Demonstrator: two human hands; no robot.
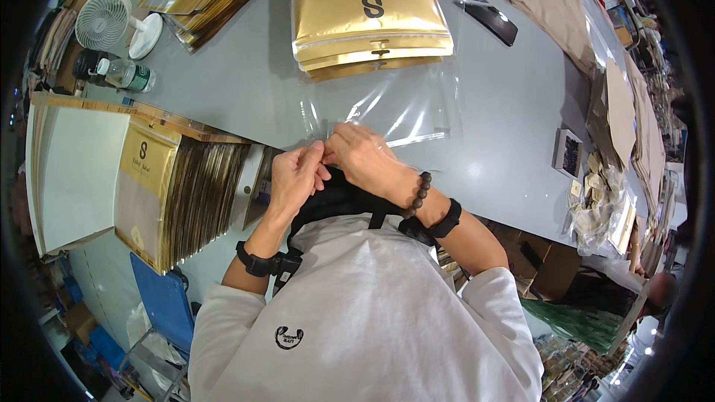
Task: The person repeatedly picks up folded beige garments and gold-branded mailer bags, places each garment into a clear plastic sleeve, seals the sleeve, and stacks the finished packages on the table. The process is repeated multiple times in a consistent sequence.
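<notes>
A large clear plastic bag (pixel 410 103) lies on the grey table, its open end towards me. Inside it is a stack of gold-and-clear packets (pixel 371 17) with hang holes and printed writing. At the bag's near left corner, the thumb and fingers of my left hand (pixel 296 176) pinch the film. My right hand (pixel 363 156), slightly blurred, meets it there with fingers curled on the same edge. The fingertips almost touch, and what lies exactly between them is partly hidden. A beaded bracelet (pixel 420 195) circles my right wrist; dark straps are on both forearms.
More gold packets (pixel 218 5) are piled at the back left, near a white fan (pixel 106 19) and a plastic bottle (pixel 131 75). An open box (pixel 78 173) holds upright packets (pixel 190 195). To the right are a phone (pixel 489 19), beige fabric (pixel 536 0) and a small tray (pixel 568 153).
</notes>
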